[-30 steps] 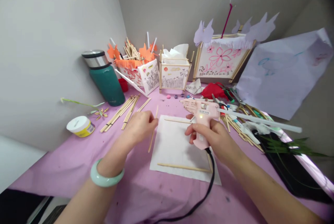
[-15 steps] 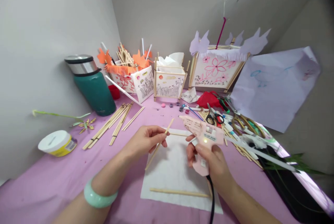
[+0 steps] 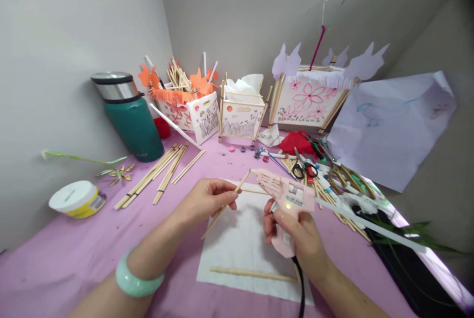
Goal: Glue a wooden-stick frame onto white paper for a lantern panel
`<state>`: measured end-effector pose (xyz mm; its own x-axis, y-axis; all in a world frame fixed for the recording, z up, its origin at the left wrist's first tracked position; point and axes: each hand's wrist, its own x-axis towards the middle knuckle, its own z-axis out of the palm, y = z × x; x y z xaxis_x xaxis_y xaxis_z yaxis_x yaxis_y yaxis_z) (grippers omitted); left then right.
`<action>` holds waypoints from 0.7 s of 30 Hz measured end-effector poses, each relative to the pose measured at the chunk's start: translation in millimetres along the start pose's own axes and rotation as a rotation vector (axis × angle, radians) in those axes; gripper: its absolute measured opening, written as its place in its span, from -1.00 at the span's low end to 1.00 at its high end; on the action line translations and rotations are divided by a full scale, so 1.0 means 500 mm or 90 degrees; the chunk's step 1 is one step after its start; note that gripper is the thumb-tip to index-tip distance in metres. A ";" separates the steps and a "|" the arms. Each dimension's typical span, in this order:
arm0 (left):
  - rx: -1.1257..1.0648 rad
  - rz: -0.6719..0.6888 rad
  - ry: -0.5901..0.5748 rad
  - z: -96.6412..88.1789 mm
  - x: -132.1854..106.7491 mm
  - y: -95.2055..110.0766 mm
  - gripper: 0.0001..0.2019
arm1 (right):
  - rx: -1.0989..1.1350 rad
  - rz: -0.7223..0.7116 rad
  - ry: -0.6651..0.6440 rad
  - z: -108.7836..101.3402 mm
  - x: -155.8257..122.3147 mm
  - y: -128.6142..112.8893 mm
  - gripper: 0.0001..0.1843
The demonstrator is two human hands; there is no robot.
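Between the fingertips of my left hand (image 3: 217, 198) is a thin wooden stick (image 3: 243, 180), slanting up to the right. My right hand (image 3: 292, 231) is wrapped around a pale pink glue gun (image 3: 281, 189) with a small lit light. Its nozzle is at the upper end of the stick; whether they touch I cannot tell. A long white glue stick (image 3: 374, 221) juts from the gun's back, and a black cord hangs below. Beneath my hands lies a white sheet (image 3: 244, 249), with a wooden stick (image 3: 255, 274) along its near edge and another along its far edge, partly hidden.
Bundled sticks (image 3: 148, 179), a green bottle (image 3: 129, 125) and a white-lidded tub (image 3: 77, 199) stand or lie left. Decorated paper boxes (image 3: 242, 118) line the back. Scissors (image 3: 304, 167), a red cloth (image 3: 296, 142) and more sticks crowd the right, beside a black object (image 3: 403, 268).
The glue gun's nozzle has come down and left to the upper end of the held stick. My left hand keeps its pinch on the stick. The view has shifted slightly.
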<state>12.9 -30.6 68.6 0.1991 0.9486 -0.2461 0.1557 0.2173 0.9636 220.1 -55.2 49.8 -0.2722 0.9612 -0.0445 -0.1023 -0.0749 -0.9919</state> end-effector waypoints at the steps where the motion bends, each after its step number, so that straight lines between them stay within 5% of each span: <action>1: 0.001 0.001 0.002 0.000 0.000 0.000 -0.62 | -0.008 -0.003 -0.006 -0.001 0.001 0.001 -0.64; 21: -0.003 0.014 0.003 -0.003 0.001 -0.003 -0.66 | -0.066 -0.020 -0.032 -0.010 0.004 0.010 -0.67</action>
<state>11.2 -30.1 67.5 0.1979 0.9540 -0.2251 0.1466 0.1983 0.9691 224.0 -52.4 44.1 -0.3175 0.9482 -0.0091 -0.0124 -0.0138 -0.9998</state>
